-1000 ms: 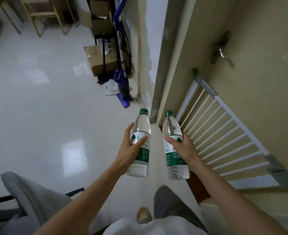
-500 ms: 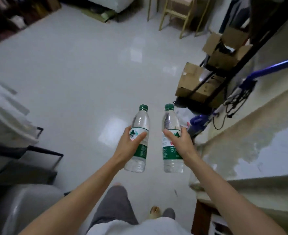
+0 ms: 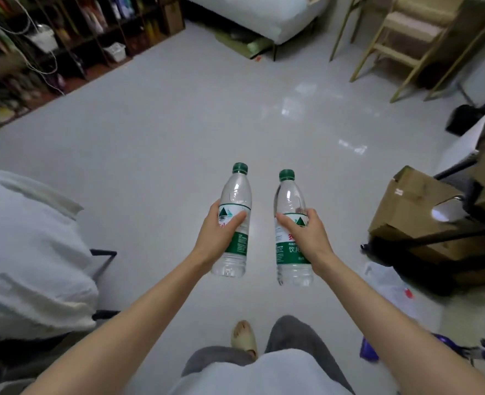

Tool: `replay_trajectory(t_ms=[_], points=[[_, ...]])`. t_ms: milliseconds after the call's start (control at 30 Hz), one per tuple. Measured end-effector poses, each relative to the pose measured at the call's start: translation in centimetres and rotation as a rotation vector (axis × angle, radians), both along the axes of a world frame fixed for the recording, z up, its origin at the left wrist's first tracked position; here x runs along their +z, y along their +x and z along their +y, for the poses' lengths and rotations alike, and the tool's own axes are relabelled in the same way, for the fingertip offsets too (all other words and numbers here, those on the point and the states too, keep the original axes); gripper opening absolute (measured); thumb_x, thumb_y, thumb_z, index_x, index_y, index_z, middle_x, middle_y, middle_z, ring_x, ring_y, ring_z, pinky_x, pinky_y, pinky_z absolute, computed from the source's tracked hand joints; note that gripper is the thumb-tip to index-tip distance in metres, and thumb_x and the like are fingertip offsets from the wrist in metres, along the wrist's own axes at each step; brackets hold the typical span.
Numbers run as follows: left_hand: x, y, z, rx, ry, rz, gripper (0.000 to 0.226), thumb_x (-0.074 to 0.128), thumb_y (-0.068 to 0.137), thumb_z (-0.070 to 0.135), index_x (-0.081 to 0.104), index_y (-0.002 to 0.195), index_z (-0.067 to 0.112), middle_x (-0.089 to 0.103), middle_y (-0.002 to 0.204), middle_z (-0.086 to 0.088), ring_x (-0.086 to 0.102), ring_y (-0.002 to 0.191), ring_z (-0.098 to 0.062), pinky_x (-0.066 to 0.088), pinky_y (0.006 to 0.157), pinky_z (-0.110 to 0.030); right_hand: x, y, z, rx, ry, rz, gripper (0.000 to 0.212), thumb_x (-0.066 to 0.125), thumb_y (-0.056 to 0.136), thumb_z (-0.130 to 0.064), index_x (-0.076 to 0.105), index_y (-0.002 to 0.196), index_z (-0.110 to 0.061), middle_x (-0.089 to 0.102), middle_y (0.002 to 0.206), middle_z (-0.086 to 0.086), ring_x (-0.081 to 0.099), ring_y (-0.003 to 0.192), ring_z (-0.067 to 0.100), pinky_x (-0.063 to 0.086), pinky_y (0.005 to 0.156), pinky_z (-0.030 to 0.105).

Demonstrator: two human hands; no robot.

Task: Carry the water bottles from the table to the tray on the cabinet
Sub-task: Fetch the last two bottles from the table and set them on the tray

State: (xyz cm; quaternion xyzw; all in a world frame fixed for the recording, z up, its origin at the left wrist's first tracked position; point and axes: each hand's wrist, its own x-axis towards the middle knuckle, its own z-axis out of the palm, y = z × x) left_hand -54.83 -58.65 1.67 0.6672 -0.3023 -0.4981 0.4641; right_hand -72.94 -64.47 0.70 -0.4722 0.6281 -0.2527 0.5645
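I hold two clear water bottles with green caps and green labels upright in front of me, over a pale tiled floor. My left hand (image 3: 219, 238) grips the left bottle (image 3: 235, 195) around its label. My right hand (image 3: 306, 239) grips the right bottle (image 3: 288, 201) the same way. The two bottles are side by side with a small gap between them. No table, tray or cabinet shows in this view.
Cardboard boxes (image 3: 412, 212) on a dark frame stand at the right. A chair draped in white cloth (image 3: 27, 252) is at the left. Cluttered shelves (image 3: 50, 38) line the far left, a wooden chair (image 3: 401, 32) and a white sofa (image 3: 264, 15) stand at the back.
The view has swung left, from a wall and a white gate to the open room. Both hands keep the bottles upright in the same grip.
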Motion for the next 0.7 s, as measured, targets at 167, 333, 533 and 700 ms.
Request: replay_trajectory(t_ms=[167,333,533,700], points=[[-0.5,5.7,-12.7,0.076,-0.017,0.038,0.044,0.063,0.091,0.028,0.045,0.131,0.024,0.063,0.107,0.0,0.066,0.086,-0.015,0.054,0.065,-0.025,-0.2,6.2,-13.3,0.032,-0.01,0.006,0.048,0.075,0.077,-0.041,0.048,0.108,-0.016,0.066,0.097,0.01,0.07,0.082,0.029,0.059,0.075,0.048],[-1.2,13.0,-27.3,0.16,-0.053,0.0,0.042,0.064,0.091,0.027,0.045,0.128,0.025,0.064,0.106,0.001,0.067,0.088,-0.017,0.056,0.068,-0.028,-0.6,14.3,-29.2,0.114,-0.049,-0.016,0.046,0.074,0.079,-0.038,0.048,0.108,-0.015,0.065,0.096,0.009,0.069,0.082,0.027,0.059,0.074,0.043],[0.8,23.6,-41.4,0.313,-0.068,-0.018,0.045,0.066,0.09,0.026,0.045,0.129,0.026,0.064,0.11,-0.002,0.068,0.089,-0.019,0.057,0.07,-0.029,2.2,26.6,-46.7,0.262,-0.054,-0.047,0.043,0.073,0.08,-0.037,0.048,0.109,-0.018,0.065,0.098,0.008,0.07,0.083,0.028,0.06,0.075,0.044],[1.3,34.2,-51.8,0.418,-0.11,-0.04,0.047,0.068,0.088,0.022,0.044,0.128,0.026,0.065,0.107,0.004,0.068,0.086,-0.011,0.056,0.069,-0.025,3.9,38.7,-59.0,0.384,-0.087,-0.094,0.043,0.073,0.082,-0.034,0.048,0.11,-0.015,0.064,0.096,0.009,0.068,0.077,0.023,0.058,0.068,0.037]])
